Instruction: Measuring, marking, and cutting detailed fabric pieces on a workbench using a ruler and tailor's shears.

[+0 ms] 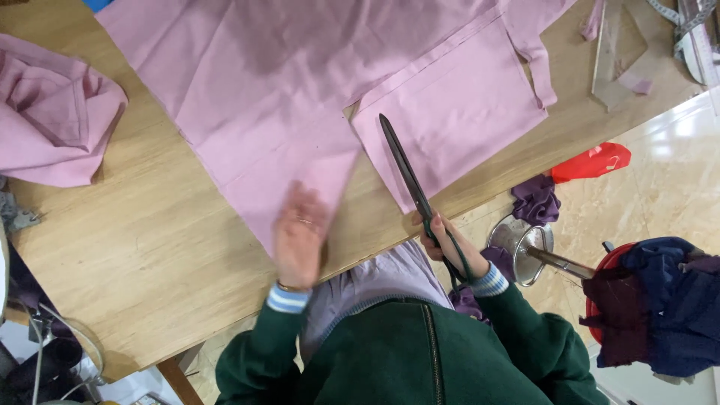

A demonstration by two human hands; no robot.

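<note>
A: Where's the cloth?
B: Pink fabric (300,97) flat on wooden table (135,247). L hand (300,236) open, pressing it. R hand (448,247) grips closed scissors (409,176). Looks thin, floppy; hold near edge.

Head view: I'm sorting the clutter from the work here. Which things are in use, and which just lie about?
In use:
left hand flat on the pink fabric
right hand holding the scissors

Lying about:
bunched pink cloth
clear set square
red bag
purple scraps
</note>
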